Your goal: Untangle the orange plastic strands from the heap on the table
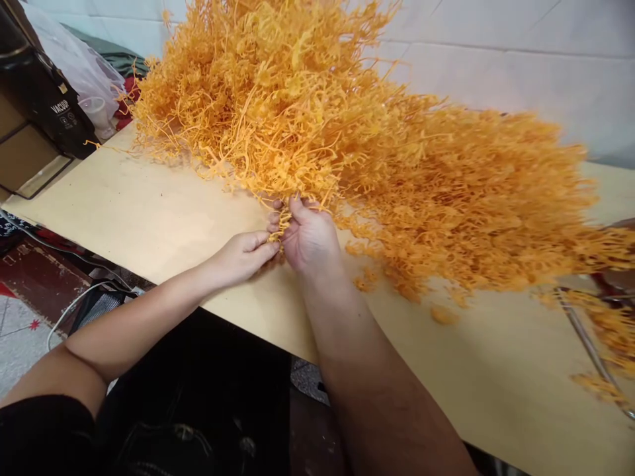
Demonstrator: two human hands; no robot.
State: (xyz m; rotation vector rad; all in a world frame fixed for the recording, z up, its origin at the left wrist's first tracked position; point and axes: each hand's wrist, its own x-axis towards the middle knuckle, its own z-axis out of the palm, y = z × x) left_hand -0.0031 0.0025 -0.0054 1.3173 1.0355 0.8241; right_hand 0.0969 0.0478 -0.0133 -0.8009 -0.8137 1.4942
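Note:
A large heap of orange-yellow artificial-looking plant sprigs covers the far side of the table. At its near edge my two hands meet. My left hand pinches the lower end of a thin orange sprig between thumb and fingers. Just beside it, my right hand is closed around the same strand higher up, its thumb pressing towards the heap. Part of the right fingers is hidden behind the palm and the sprig.
The pale wooden table runs across the view, against a white wall. On the left stand a black box and a clear plastic bag. At the right, a metal tube frame touches more orange sprigs.

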